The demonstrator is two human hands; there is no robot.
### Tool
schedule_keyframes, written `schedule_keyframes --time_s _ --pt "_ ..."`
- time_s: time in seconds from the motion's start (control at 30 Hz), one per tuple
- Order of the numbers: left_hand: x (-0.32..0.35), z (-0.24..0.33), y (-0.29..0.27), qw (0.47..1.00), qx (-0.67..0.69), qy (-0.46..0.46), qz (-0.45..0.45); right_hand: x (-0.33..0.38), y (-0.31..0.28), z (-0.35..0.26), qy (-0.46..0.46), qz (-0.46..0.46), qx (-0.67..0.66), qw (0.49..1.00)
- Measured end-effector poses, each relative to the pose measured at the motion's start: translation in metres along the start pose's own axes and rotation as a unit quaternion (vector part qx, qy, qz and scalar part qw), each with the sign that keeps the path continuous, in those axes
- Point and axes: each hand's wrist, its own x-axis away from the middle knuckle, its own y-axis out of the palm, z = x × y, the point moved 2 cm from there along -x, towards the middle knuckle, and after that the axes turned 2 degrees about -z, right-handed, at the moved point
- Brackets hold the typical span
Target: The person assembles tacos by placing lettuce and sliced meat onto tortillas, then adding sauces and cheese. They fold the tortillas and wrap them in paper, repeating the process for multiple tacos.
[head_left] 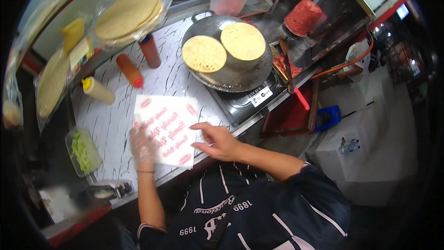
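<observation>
A stack of white wrapping papers with red print lies on the marble-patterned counter in front of me. My left hand, in a clear plastic glove, is at the papers' left edge; its fingers are blurred. On the right edge, my bare right hand has its index finger and thumb apart, with the tips at the paper and the other fingers curled. Beyond it, two flatbreads, a browned one and a paler one, lie on a round black griddle pan over a gas stove.
Left of the papers are a cream sauce bottle, an orange one and a red one. Shredded greens fill a tub. Bagged flatbreads sit behind. A meat spit and red-handled utensil are at the right.
</observation>
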Motion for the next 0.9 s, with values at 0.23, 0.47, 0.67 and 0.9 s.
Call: schedule_keyframes --time_s 0.23,0.47,0.67,0.9 --pt "-0.007 -0.047 -0.045 0.926 -0.273 -0.252 -0.060 0.044 -0.224 0.059 0.169 0.294 0.471 0.814" --pt "-0.002 0.065 0.053 0.971 -0.180 -0.108 -0.117 0.056 -0.302 0.139 0.227 0.179 0.483 0.827" --pt "-0.005 0.079 0.032 0.969 -0.159 -0.137 -0.130 0.051 -0.322 0.152 0.258 0.146 0.402 0.866" --pt "-0.001 0.076 0.044 0.970 -0.184 -0.122 -0.100 0.056 -0.367 0.141 0.277 0.090 0.430 0.854"
